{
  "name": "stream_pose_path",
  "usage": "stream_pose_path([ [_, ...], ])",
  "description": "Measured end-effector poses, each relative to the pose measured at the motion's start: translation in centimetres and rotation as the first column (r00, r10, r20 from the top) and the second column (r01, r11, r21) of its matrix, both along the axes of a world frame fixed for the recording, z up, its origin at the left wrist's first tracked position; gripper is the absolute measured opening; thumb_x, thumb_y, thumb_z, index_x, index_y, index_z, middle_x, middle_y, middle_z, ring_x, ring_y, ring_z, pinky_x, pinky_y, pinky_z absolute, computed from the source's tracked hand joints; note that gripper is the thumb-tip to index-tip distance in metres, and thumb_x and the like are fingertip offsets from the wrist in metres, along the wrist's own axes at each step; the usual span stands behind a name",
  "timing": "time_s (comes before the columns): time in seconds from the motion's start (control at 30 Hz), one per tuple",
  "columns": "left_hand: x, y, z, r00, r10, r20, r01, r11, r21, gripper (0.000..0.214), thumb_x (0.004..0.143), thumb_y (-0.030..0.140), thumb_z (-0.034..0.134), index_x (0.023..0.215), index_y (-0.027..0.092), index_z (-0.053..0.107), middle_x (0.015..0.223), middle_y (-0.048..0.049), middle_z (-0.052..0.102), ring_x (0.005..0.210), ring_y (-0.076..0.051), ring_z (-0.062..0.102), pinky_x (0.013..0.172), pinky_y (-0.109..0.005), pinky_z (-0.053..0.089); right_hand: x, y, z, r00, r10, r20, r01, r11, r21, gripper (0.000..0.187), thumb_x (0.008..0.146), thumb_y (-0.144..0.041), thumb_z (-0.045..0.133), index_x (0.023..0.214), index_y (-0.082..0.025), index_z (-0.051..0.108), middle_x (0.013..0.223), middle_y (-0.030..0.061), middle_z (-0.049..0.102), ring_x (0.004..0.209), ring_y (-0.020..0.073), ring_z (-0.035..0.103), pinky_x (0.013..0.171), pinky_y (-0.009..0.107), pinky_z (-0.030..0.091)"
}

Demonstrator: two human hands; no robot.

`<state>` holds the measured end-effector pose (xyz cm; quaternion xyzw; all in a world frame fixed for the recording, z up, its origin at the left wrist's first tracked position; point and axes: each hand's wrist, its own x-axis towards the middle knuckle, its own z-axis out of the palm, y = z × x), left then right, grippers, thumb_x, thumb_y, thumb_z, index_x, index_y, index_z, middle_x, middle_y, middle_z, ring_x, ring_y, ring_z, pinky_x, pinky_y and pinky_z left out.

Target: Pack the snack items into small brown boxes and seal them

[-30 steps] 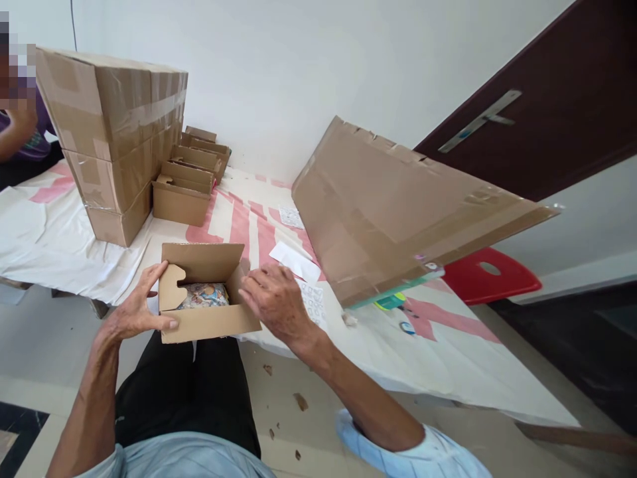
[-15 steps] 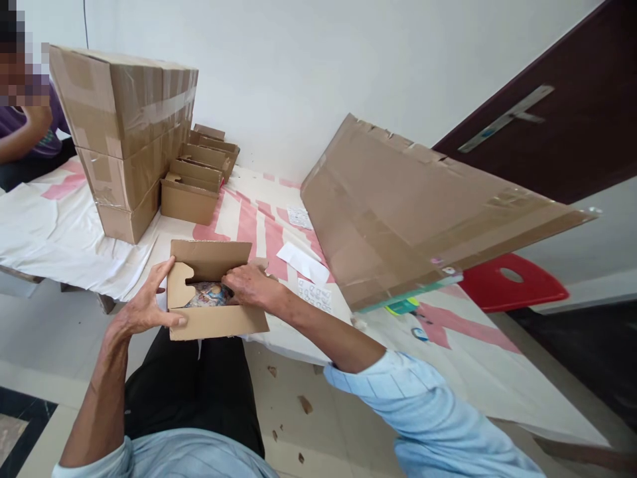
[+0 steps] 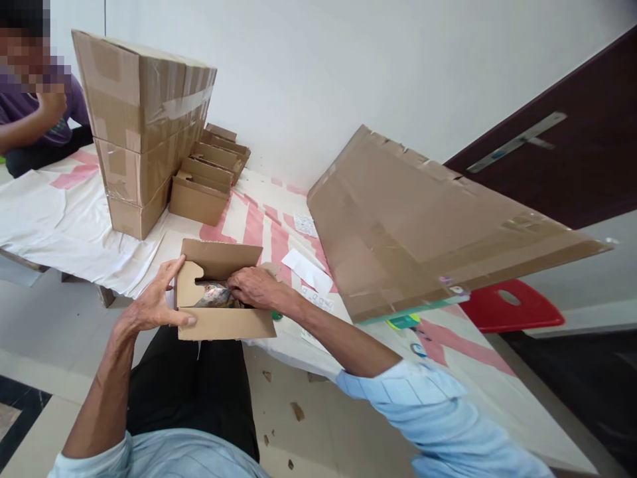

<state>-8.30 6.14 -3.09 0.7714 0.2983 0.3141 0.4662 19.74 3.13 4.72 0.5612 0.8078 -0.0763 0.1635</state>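
Oblong cardboard box [image 3: 226,324] opens upward, long axis rightward from left grip [image 3: 155,300] – spread, clasping it; right grip [image 3: 256,287] curls at multicoloured packet [image 3: 213,294] – hold unclear.

Your left arm [image 3: 102,392] points up to one o'clock, your left hand [image 3: 152,304] is stretched wide with its thumb [image 3: 185,320] at three o'clock, and your right arm [image 3: 341,334] points to ten o'clock, your right hand [image 3: 259,287] back side up with bent fingers [image 3: 239,282].
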Motion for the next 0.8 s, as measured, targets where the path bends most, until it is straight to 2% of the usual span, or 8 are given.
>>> stream_pose_path([
  [0.1, 0.2, 0.5, -0.2, 1.0, -0.004, -0.005, 0.004, 1.0, 0.003, 0.128, 0.07, 0.057, 0.095, 0.174, 0.033, 0.026, 0.176, -0.015, 0.029, 0.162, -0.047, 0.032, 0.122, -0.06, 0.048, 1.5, -0.8, 1.2, 0.994, -0.004, -0.11, 0.018, 0.991, 0.133, 0.022, 0.098, -0.015, 0.056, 0.09, -0.019, 0.076, 0.1, 0.008, 0.076, 0.093, 0.0197, 0.067, 0.073, 0.029, 0.04],
  [0.2, 0.8, 1.7, -0.4, 1.0, -0.009, -0.009, 0.009, 1.0, 0.017, 0.13, 0.069, 0.058, 0.095, 0.175, 0.031, 0.024, 0.175, -0.0162, 0.03, 0.162, -0.046, 0.032, 0.123, -0.06, 0.047, 3.5, -1.6, 3.1, 0.953, -0.026, -0.302, 0.104, 0.963, 0.247, 0.019, 0.094, -0.016, 0.055, 0.084, -0.02, 0.072, 0.095, 0.0056, 0.069, 0.088, 0.0179, 0.062, 0.074, 0.029, 0.041],
  [0.37, 2.2, 4.0, 0.3, 0.999, -0.008, -0.039, 0.012, 0.996, 0.09, 0.124, 0.07, 0.062, 0.093, 0.173, 0.033, 0.03, 0.171, -0.016, 0.036, 0.157, -0.045, 0.04, 0.119, -0.061, 0.05, 6.5, -2.5, 6.8, 0.734, -0.024, -0.679, 0.274, 0.925, 0.264, 0.013, 0.085, -0.024, 0.058, 0.076, -0.021, 0.068, 0.092, 0.0037, 0.066, 0.084, 0.0178, 0.061, 0.075, 0.03, 0.047],
  [0.43, 2.6, 4.4, 1.6, 0.998, 0.056, -0.022, -0.052, 0.984, 0.173, 0.114, 0.073, 0.064, 0.092, 0.169, 0.035, 0.038, 0.168, -0.0156, 0.041, 0.155, -0.045, 0.043, 0.119, -0.063, 0.049, 7.2, -2.8, 8.0, 0.638, -0.041, -0.769, 0.334, 0.914, 0.229, 0.013, 0.082, -0.03, 0.061, 0.075, -0.021, 0.068, 0.09, 0.0033, 0.066, 0.083, 0.0182, 0.061, 0.072, 0.031, 0.048],
  [0.5, 2.9, 4.3, 3.4, 0.992, 0.124, 0.026, -0.126, 0.95, 0.286, 0.106, 0.075, 0.064, 0.091, 0.165, 0.032, 0.045, 0.165, -0.0167, 0.044, 0.155, -0.044, 0.044, 0.122, -0.063, 0.046, 7.5, -3.2, 8.9, 0.529, -0.11, -0.841, 0.406, 0.903, 0.137, 0.015, 0.079, -0.035, 0.064, 0.075, -0.021, 0.069, 0.083, 0.0021, 0.065, 0.076, 0.0171, 0.059, 0.067, 0.03, 0.047],
  [0.6, 3.8, 3.9, 6.6, 0.994, 0.073, 0.076, -0.097, 0.912, 0.397, 0.098, 0.077, 0.058, 0.092, 0.161, 0.028, 0.051, 0.163, -0.0163, 0.049, 0.154, -0.04, 0.046, 0.126, -0.058, 0.043, 7.5, -3.3, 9.3, 0.344, -0.229, -0.911, 0.486, 0.873, -0.036, 0.021, 0.076, -0.041, 0.07, 0.075, -0.02, 0.069, 0.072, -0.0004, 0.061, 0.065, 0.0144, 0.053, 0.061, 0.029, 0.046],
  [0.7, 5.4, 3.8, 9.1, 0.988, -0.082, 0.128, 0.027, 0.924, 0.382, 0.08, 0.081, 0.054, 0.089, 0.151, 0.027, 0.062, 0.158, -0.0141, 0.058, 0.148, -0.037, 0.053, 0.123, -0.05, 0.048, 7.3, -2.8, 8.7, 0.179, -0.254, -0.951, 0.501, 0.855, -0.133, 0.027, 0.072, -0.045, 0.076, 0.072, -0.021, 0.066, 0.064, -0.0033, 0.055, 0.058, 0.0124, 0.048, 0.057, 0.027, 0.043],
  [0.8, 7.0, 4.2, 10.3, 0.964, -0.145, 0.221, 0.088, 0.964, 0.251, 0.055, 0.083, 0.055, 0.087, 0.125, 0.02, 0.076, 0.128, -0.0124, 0.074, 0.118, -0.032, 0.07, 0.101, -0.042, 0.06, 7.1, -2.0, 7.6, 0.07, -0.228, -0.971, 0.503, 0.849, -0.163, 0.038, 0.071, -0.054, 0.081, 0.07, -0.021, 0.062, 0.062, -0.0038, 0.053, 0.056, 0.0121, 0.047, 0.055, 0.027, 0.042],
])
